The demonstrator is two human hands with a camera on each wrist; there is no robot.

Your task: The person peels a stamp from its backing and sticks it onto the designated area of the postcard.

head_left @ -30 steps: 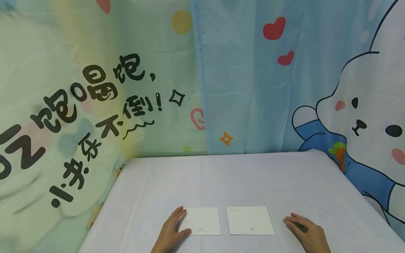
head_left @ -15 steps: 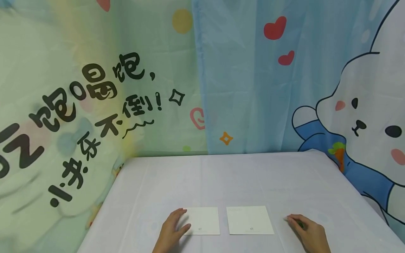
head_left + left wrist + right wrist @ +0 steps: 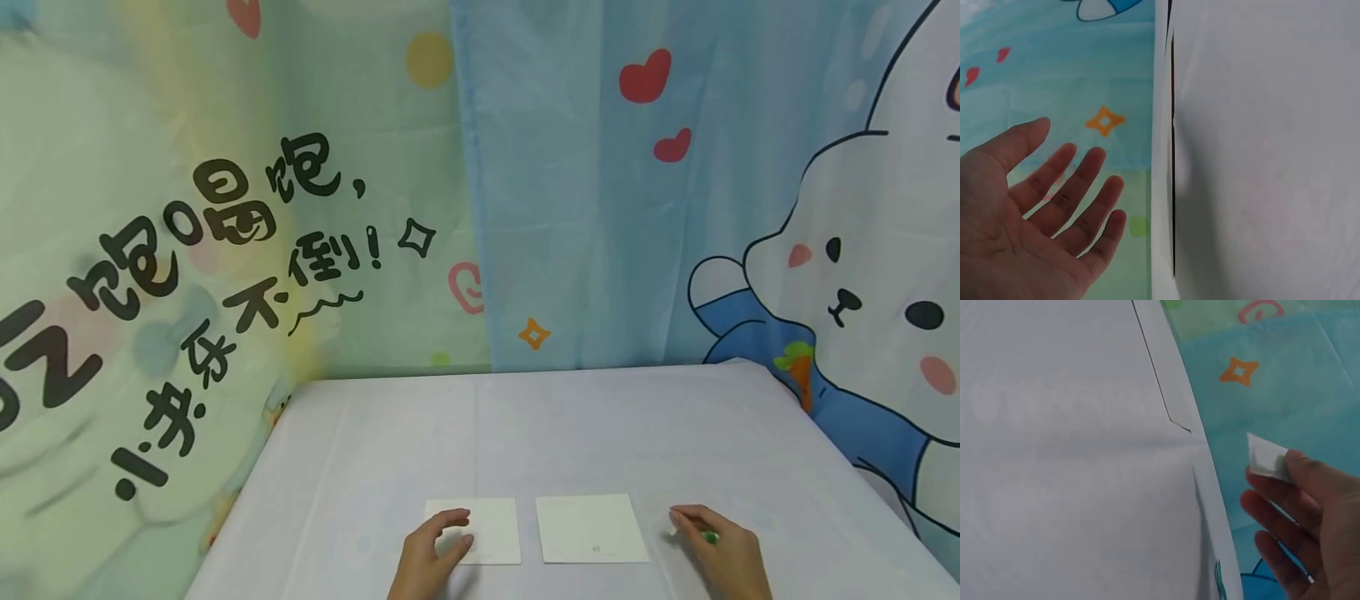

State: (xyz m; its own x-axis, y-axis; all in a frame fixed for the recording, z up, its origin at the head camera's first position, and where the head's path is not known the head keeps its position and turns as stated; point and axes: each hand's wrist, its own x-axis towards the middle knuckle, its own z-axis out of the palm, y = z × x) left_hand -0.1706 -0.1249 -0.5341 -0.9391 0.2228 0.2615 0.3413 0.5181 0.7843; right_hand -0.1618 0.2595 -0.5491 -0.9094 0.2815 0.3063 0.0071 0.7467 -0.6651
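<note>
Two white cards lie side by side on the table: the left card (image 3: 495, 533) and the right card (image 3: 591, 529). My left hand (image 3: 437, 552) hovers over the left card and hides its lower left part. Its fingers are spread and hold nothing, as the left wrist view shows. Right of the cards, my right hand (image 3: 723, 546) pinches a small white piece with a jagged edge (image 3: 1266, 458) between thumb and index finger, and I cannot tell what the piece is. A small green thing (image 3: 710, 537) shows beside that hand's fingers, mostly hidden by them.
A white cloth covers the table (image 3: 480, 433). Behind it hangs a printed curtain (image 3: 555, 208) with hearts, black lettering and a cartoon rabbit (image 3: 862, 275). A thin green edge (image 3: 1219, 581) shows by the tabletop's border in the right wrist view.
My left hand has moved right, from the left card's edge to over the card. My right hand has shifted slightly left, still pinching. The head view has tilted up a little.
</note>
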